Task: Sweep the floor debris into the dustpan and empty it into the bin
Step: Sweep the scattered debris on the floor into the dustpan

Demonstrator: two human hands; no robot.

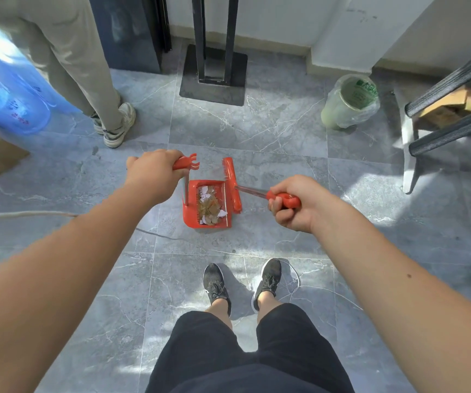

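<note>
The left hand (152,170) has its fingers wrapped tight around the dustpan handle (184,163). The red dustpan (191,211) sits on the grey tiled floor (271,131), holding paper debris (210,207). Touching its right side is the broom head (232,184), whose handle (284,199) the right hand (299,205) grips in a closed fist. The lined bin (350,102) stands well apart, far right.

Debris (209,207) lies in the dustpan (190,214), broom (232,184) at its right.

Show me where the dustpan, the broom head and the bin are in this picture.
dustpan (190,202): head view, on its red left wall.
broom head (232,184): head view, on the middle of the red bar.
bin (339,112): head view, on its plastic-lined side wall.
</note>
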